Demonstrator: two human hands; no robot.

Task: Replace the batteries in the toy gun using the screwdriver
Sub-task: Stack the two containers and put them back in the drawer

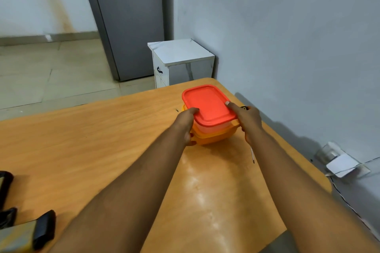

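A clear container with a red lid is stacked on an orange container at the far right of the wooden table. My left hand grips the left side of the stack, thumb on the lid's edge. My right hand holds the stack's right side with a finger on the lid. It also grips a screwdriver, whose thin shaft points down toward me and whose yellow handle end shows above the hand. The toy gun, grey-olive with black parts, lies at the table's near left corner, partly cut off.
The table's right edge runs close to a blue-grey wall. A white cabinet stands behind the table's far corner, beside a grey door. A white adapter with a cable lies on the floor at the right.
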